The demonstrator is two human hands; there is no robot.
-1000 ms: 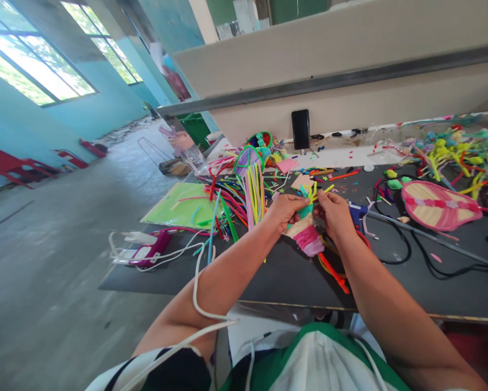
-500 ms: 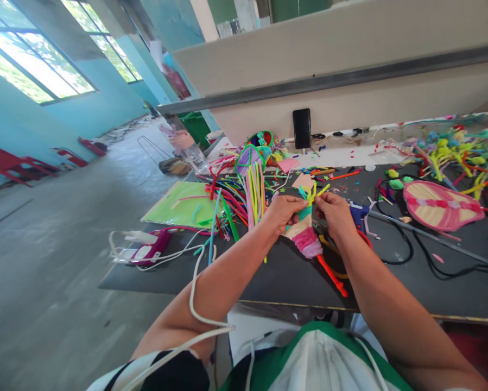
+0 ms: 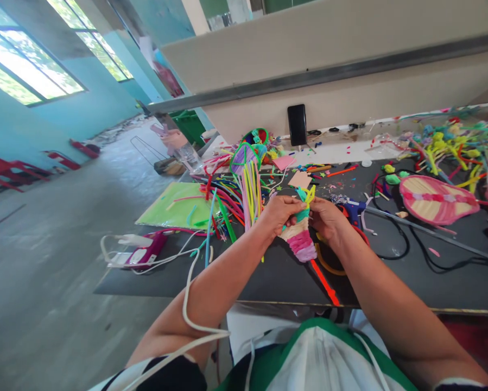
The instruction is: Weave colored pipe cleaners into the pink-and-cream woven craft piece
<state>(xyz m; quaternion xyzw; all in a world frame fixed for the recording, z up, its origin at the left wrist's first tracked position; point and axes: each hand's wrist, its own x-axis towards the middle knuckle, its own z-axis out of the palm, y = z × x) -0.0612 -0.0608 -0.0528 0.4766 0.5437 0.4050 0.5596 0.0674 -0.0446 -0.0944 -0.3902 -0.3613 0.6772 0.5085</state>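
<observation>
A banded pipe cleaner piece [image 3: 299, 243], in teal, cream, pink and lilac, hangs tilted between my hands over the dark table. My left hand [image 3: 282, 213] is closed, pinching its teal end from the left. My right hand [image 3: 327, 218] has its fingers closed on the yellow pipe cleaner ends [image 3: 310, 194] at the top; the fingertips partly hide them. From the lower end an orange-red stem [image 3: 325, 282] points down toward the table edge. Just beyond my right hand sits a blue glue gun [image 3: 354, 212].
Loose pipe cleaners [image 3: 223, 198] and a green packet [image 3: 172, 203] lie left. A phone [image 3: 297, 125] leans on the back panel. At the right are a pink-and-cream leaf shape [image 3: 439, 199] and a black cable [image 3: 410, 244]. A purple device [image 3: 148, 252] with white cords sits near the left edge.
My right hand has moved in closer to my left. The yellow ends, spread apart before, are now bunched and bent together. The view has shifted slightly.
</observation>
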